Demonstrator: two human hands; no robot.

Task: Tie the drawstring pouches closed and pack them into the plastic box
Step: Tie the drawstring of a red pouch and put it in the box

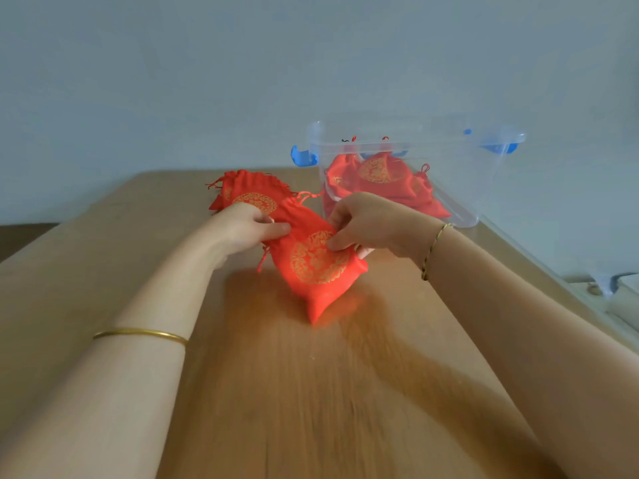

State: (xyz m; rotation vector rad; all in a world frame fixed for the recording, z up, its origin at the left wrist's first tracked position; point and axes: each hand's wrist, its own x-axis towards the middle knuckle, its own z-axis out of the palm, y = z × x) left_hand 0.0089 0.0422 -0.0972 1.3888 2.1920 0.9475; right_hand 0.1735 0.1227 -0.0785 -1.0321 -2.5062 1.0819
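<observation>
Left hand point(249, 226) pinches red drawstring pouch point(318, 267) near neck, fingers curled. Right hand point(359, 223) pinches its gold-printed side. Pouch mid-frame, tilted, low corner at or just above counter point(276, 392); cannot tell which.

Risk, my guess: cord end point(262, 261) dangling under left hand slips free, mouth loosens before knot sets. Blur hides whether mouth tied.

Clear plastic box point(415, 146), upper right of frame, holds several red pouches point(377, 181). Spare pouches point(249, 191) lie on counter left of box, behind left hand.
</observation>
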